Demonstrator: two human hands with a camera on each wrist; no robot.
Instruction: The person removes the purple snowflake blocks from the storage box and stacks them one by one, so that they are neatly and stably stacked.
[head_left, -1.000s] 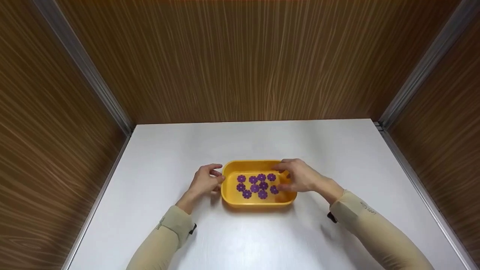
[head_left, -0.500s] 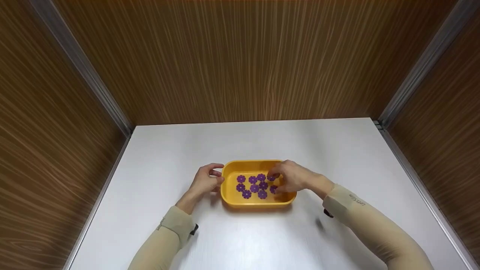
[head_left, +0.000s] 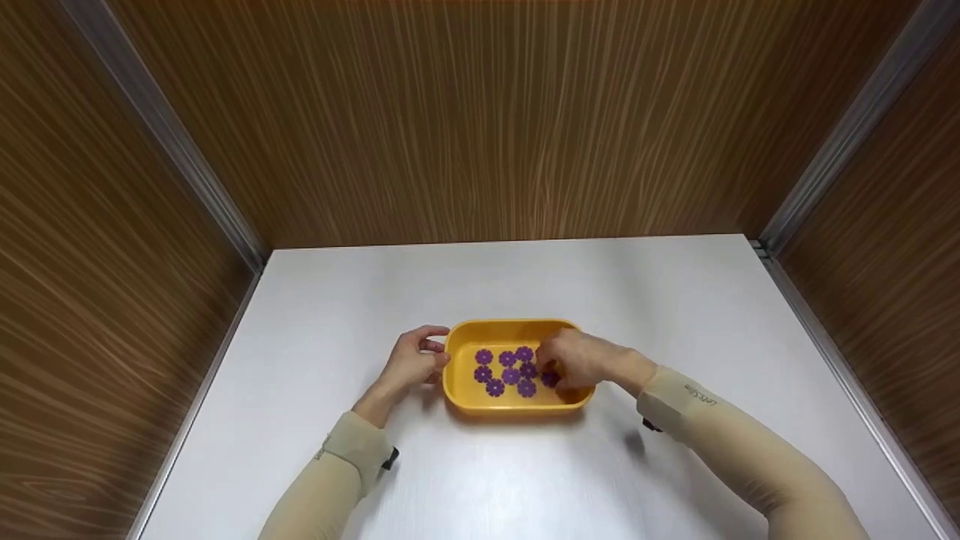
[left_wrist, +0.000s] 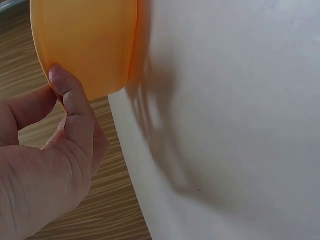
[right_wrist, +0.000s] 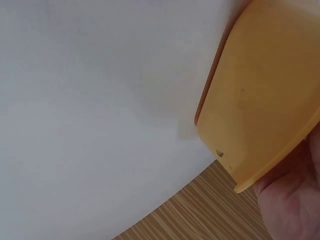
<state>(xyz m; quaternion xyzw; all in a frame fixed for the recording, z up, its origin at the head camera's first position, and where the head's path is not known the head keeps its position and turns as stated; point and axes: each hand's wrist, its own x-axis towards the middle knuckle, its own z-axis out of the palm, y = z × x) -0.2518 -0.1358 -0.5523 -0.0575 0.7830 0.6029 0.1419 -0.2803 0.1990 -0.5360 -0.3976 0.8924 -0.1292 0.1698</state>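
Observation:
A shallow yellow plastic tray (head_left: 517, 410) with rounded corners lies on the white table. Inside it are several flat purple flower-shaped pieces (head_left: 510, 376). My left hand (head_left: 409, 361) pinches the tray's left rim; the left wrist view shows the thumb against its outer wall (left_wrist: 90, 45). Over the right end of the tray, my right hand (head_left: 585, 358) reaches in with bent fingers pointing down. A purple flower piece (head_left: 550, 379) shows between its fingers and thumb. In the right wrist view the tray wall (right_wrist: 260, 95) hides the fingertips, so a hold cannot be made out.
The white table (head_left: 495, 480) extends around the tray on all sides. Brown wood-grain panels (head_left: 480, 120) stand at the back, left and right, with metal rails (head_left: 847, 127) at the corners.
My right hand has moved left and down into the tray, its fingers bending more. The upper-right flower piece, visible before, is now out of sight by that hand. The left hand stays at the rim.

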